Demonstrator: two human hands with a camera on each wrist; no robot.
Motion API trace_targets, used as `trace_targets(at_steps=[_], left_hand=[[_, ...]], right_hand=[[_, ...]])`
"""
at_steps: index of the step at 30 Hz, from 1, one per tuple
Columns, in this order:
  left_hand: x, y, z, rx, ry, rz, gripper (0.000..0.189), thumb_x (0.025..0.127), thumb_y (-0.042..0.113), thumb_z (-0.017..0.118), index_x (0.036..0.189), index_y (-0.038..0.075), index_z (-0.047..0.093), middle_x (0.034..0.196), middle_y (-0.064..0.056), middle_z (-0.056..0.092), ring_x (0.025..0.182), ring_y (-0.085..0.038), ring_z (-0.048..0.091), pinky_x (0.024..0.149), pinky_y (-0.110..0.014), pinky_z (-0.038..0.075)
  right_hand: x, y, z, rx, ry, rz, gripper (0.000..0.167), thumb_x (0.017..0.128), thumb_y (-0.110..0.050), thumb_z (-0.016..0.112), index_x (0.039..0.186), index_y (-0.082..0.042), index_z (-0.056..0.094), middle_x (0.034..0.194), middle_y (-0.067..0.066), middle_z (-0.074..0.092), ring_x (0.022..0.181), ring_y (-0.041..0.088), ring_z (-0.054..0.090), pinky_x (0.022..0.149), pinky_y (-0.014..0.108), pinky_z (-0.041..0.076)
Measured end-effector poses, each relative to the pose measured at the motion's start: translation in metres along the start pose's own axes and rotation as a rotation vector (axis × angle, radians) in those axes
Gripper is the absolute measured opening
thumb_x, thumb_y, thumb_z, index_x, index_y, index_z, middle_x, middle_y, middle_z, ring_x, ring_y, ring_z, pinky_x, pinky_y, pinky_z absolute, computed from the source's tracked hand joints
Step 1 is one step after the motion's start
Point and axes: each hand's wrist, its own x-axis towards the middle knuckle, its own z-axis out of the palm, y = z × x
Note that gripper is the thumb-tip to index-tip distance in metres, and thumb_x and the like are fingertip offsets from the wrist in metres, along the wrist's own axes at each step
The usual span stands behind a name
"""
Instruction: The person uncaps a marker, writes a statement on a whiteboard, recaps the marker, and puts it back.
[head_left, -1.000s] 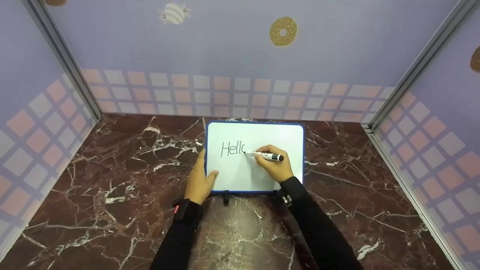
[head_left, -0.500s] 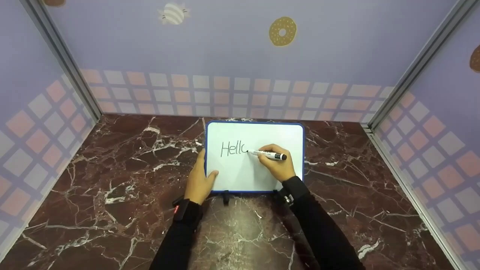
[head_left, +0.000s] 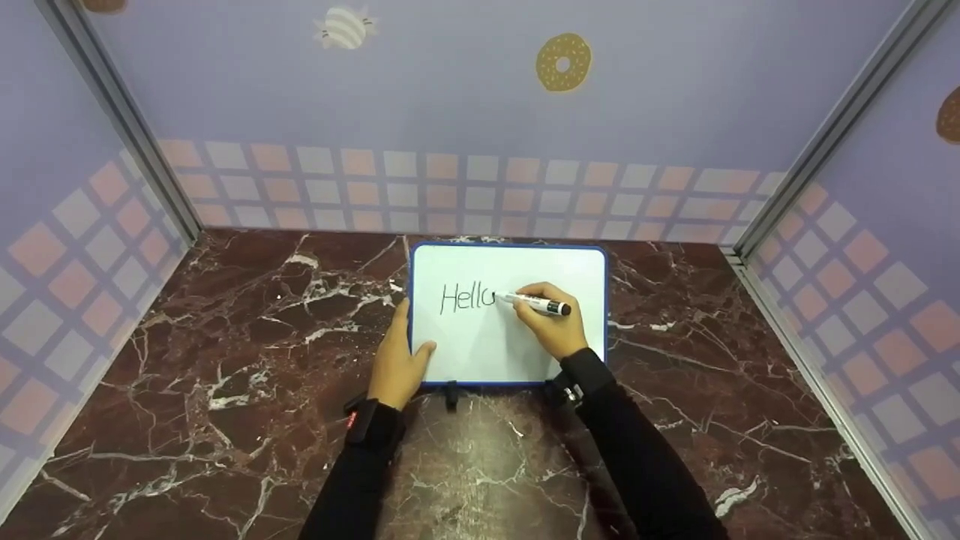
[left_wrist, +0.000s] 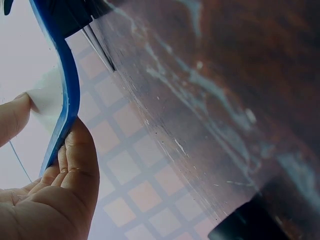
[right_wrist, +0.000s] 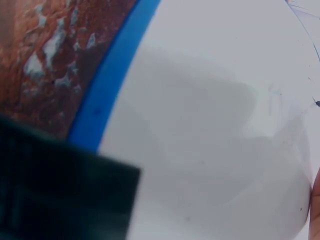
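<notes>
A whiteboard [head_left: 480, 349] with a blue frame stands on black feet, tilted back, with "Hello" handwritten in black on its left half; the last letter is partly covered by the marker tip. At its left edge my left hand [head_left: 397, 364] grips the frame, thumb on the white face and fingers [left_wrist: 75, 165] behind the blue rim. A white marker with a black end [head_left: 544, 304] is pinched in my right hand [head_left: 556, 334], its tip touching the board at the "o". Only a sliver of the right hand shows in the right wrist view.
Under the board spreads a dark red marbled tabletop [head_left: 247, 450]. A lilac back wall [head_left: 450, 97] with checks stands close behind it, and side walls with metal corner posts [head_left: 832, 127] close in left and right.
The marker tip has moved slightly right, then up, and the open curve after "Hell" has gained its right side. My right hand shifted with it; the left hand stays at the edge.
</notes>
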Motion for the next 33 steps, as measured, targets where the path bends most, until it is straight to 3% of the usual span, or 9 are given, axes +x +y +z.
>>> trace_targets(at_steps=[14, 33], left_hand=[[-0.0024, 0.0012, -0.0022, 0.007, -0.003, 0.008, 0.079, 0.091, 0.009, 0.065, 0.157, 0.009, 0.021, 0.156, -0.022, 0.035, 0.141, -0.039, 0.038, 0.118, -0.051, 0.031], [-0.0014, 0.0010, -0.0013, 0.002, 0.003, -0.002, 0.079, 0.090, 0.010, 0.066, 0.157, 0.009, 0.022, 0.156, -0.021, 0.035, 0.140, -0.040, 0.039, 0.118, -0.051, 0.031]], right_hand=[[0.0036, 0.0006, 0.0027, 0.042, -0.008, 0.017, 0.012, 0.084, 0.002, 0.071, 0.094, 0.008, 0.070, 0.088, 0.022, 0.071, 0.068, 0.003, 0.057, 0.061, 0.015, 0.047], [0.0036, -0.0031, 0.0064, 0.001, -0.023, -0.004, 0.012, 0.084, 0.000, 0.071, 0.094, 0.007, 0.071, 0.089, 0.021, 0.072, 0.069, 0.003, 0.057, 0.062, 0.015, 0.046]])
